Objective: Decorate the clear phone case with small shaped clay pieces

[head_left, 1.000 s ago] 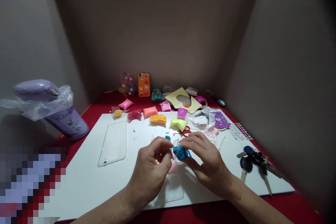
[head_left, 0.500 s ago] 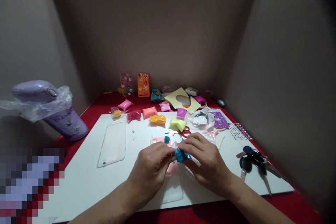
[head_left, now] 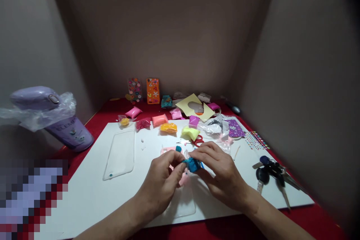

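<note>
Between the fingers of my right hand [head_left: 223,174] is a small packet of blue modelling clay [head_left: 193,165], its clear plastic standing up at the opening. My left hand [head_left: 160,180] pinches a thin strand of the blue clay at the packet's left side. Below both hands lies a clear phone case [head_left: 184,210], partly covered with pink clay [head_left: 165,150] and largely hidden by my fingers. A small blue clay lump [head_left: 178,149] rests on the pink part. Another clear phone case [head_left: 120,155] lies flat on the white board [head_left: 92,191] to the left.
Clay packets, such as the yellow one [head_left: 190,133] and the orange one [head_left: 168,128], line the board's far edge. Red-handled scissors [head_left: 198,141] lie beyond my hands. Keys [head_left: 270,174] and a gem sticker sheet [head_left: 257,140] are right; a purple tumbler [head_left: 71,131] stands left.
My left fingers have drawn slightly away from the packet, and a blue strand now shows stretched between them and it. My right hand keeps its hold almost in place.
</note>
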Demonstrator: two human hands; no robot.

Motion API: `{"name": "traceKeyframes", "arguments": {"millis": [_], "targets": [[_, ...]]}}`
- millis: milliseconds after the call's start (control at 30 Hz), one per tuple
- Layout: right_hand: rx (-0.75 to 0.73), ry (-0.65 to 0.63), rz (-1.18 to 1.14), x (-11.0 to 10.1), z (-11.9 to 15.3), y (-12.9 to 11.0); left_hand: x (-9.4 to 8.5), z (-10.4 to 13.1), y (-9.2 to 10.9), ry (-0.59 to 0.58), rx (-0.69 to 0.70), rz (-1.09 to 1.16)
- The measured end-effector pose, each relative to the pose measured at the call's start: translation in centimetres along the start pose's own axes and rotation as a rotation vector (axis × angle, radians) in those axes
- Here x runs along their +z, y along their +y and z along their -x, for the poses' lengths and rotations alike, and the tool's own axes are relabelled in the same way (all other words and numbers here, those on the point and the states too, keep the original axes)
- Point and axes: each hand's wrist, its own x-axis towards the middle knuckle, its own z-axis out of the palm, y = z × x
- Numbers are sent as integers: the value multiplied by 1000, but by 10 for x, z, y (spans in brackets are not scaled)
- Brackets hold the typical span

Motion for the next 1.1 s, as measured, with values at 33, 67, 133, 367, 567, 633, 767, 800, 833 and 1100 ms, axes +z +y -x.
{"name": "traceKeyframes", "arguments": {"millis": [33, 67, 133, 367, 567, 633, 767, 800, 833, 1100], "targets": [[4, 1, -4, 0, 0, 0, 1, -1, 0, 4, -55, 69], [5, 0, -3, 0, 0, 1, 1, -2, -1, 17, -91, 107], [5, -3, 13, 0, 0, 1, 1, -3, -3, 61, -87, 79], [-7, -21, 77, -1, 1, 0, -3, 0, -9, 84, 284, -281], [-10, -46, 120, -1, 1, 0, -3, 3, -6, 67, 386, -379], [-13, -39, 118, -1, 1, 0, -2, 2, -3, 68, 359, -334], [6, -2, 65, -2, 1, -2, -1, 0, 2, 57, 22, -26], [15, 0, 59, -3, 1, -2, 0, -1, 2, 58, -62, 43], [21, -1, 59, -3, 1, -2, 0, -1, 2, 63, -113, 83], [3, 3, 123, -2, 1, -1, 0, -2, -6, 104, 135, -196]]}}
